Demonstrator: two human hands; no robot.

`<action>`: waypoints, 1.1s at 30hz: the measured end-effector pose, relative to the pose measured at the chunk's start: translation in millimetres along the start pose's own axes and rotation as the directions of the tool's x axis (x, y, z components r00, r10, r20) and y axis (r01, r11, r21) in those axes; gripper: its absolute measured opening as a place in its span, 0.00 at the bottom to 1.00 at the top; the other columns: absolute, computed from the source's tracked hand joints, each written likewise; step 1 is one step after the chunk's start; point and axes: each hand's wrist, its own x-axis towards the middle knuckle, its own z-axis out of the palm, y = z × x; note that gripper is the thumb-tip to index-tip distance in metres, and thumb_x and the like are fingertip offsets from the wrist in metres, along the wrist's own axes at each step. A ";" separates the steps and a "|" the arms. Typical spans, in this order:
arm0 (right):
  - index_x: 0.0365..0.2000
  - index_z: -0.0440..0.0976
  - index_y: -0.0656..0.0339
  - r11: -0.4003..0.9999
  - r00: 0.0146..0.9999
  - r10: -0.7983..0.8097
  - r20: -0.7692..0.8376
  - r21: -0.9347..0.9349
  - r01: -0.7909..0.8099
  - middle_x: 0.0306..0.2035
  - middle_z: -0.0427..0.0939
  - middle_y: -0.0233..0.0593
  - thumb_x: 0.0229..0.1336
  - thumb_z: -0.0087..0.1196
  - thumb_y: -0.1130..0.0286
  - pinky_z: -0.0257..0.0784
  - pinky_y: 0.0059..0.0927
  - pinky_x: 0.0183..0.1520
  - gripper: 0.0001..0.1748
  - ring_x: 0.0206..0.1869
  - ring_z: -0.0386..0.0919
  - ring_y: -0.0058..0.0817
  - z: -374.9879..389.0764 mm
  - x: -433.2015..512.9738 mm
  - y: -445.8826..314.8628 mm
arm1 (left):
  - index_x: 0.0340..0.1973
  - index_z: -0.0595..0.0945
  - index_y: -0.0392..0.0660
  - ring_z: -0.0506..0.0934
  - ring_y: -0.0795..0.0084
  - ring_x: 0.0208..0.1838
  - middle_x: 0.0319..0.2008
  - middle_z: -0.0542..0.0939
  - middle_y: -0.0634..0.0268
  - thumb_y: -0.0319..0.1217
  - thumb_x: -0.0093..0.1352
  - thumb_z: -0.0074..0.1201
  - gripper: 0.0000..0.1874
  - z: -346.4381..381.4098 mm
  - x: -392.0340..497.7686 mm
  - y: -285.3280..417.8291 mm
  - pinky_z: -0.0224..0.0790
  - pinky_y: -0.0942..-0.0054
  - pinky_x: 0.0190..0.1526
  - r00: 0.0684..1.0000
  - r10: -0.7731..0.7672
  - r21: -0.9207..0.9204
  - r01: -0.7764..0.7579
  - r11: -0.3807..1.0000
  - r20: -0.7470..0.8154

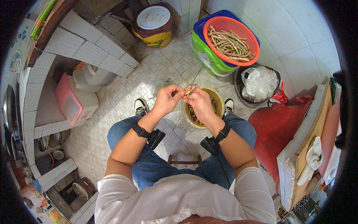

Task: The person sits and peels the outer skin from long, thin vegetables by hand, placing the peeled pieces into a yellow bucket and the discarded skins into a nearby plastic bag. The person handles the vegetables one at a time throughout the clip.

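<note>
Between my fingertips is a pale, dry-looking bean pod, partly hidden by the fingers. My left hand pinches its near end, and my right hand grips it from the other side. Just below and behind my right hand stands a yellowish bucket on the floor between my feet. Dark and yellow pod scraps lie in it. Further off, an orange-red plastic basin holds many long beige bean pods.
The basin rests on a blue tub and a green bucket. Right of them, a black basin holds clear plastic bags. A red sack leans by boards. At left are a tiled shelf and pink-lidded box.
</note>
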 end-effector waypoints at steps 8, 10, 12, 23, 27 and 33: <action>0.35 0.71 0.67 0.979 0.996 -0.082 -0.033 -0.188 0.074 0.31 0.76 0.35 0.60 0.47 0.76 0.70 0.20 0.37 0.05 0.31 0.73 0.19 0.6 0.2 -0.3 | 0.35 0.79 0.37 0.74 0.83 0.31 0.29 0.79 0.70 0.25 0.67 0.52 0.04 -5.7 2.3 0.2 0.67 0.82 0.34 0.997 -0.062 -0.012 0.062 0.998 0.041; 0.35 0.71 0.67 0.971 0.993 -0.110 -0.039 -0.216 0.099 0.31 0.76 0.35 0.61 0.47 0.77 0.70 0.20 0.37 0.05 0.31 0.72 0.19 1.2 -0.3 -1.4 | 0.34 0.79 0.37 0.73 0.83 0.31 0.28 0.78 0.71 0.25 0.67 0.52 0.04 -6.3 2.1 0.6 0.67 0.82 0.33 0.995 -0.079 -0.020 0.080 0.997 0.063; 0.36 0.71 0.66 0.967 0.992 -0.120 -0.027 -0.229 0.111 0.31 0.76 0.35 0.61 0.46 0.78 0.69 0.20 0.37 0.05 0.31 0.72 0.18 1.6 -1.6 -2.1 | 0.33 0.79 0.38 0.73 0.83 0.29 0.26 0.78 0.71 0.26 0.66 0.52 0.04 -6.1 2.0 1.2 0.66 0.82 0.32 0.996 -0.068 -0.029 0.070 0.997 0.063; 0.39 0.71 0.65 0.984 0.995 -0.097 0.031 -0.146 0.101 0.32 0.75 0.34 0.61 0.47 0.77 0.69 0.19 0.36 0.06 0.30 0.72 0.18 -0.6 -2.1 -2.6 | 0.31 0.77 0.38 0.72 0.82 0.28 0.26 0.77 0.71 0.26 0.67 0.51 0.04 -6.6 -0.2 11.1 0.65 0.81 0.30 0.983 -0.118 -0.262 0.152 0.953 0.140; 0.38 0.70 0.65 0.988 0.996 -0.087 0.036 -0.121 0.091 0.31 0.75 0.34 0.61 0.46 0.77 0.69 0.20 0.36 0.05 0.30 0.72 0.18 0.5 -2.2 -3.8 | 0.32 0.77 0.38 0.72 0.82 0.28 0.26 0.77 0.70 0.26 0.68 0.51 0.04 -6.4 -0.4 14.0 0.65 0.81 0.31 0.982 -0.149 -0.304 0.178 0.936 0.115; 0.38 0.70 0.64 0.989 0.996 -0.083 0.028 -0.120 0.086 0.31 0.75 0.33 0.61 0.47 0.76 0.70 0.21 0.36 0.05 0.30 0.72 0.18 0.3 -1.8 -2.2 | 0.32 0.77 0.38 0.71 0.83 0.28 0.26 0.77 0.71 0.26 0.68 0.52 0.04 -5.8 0.7 10.2 0.65 0.82 0.30 0.993 -0.090 -0.303 0.108 0.947 0.073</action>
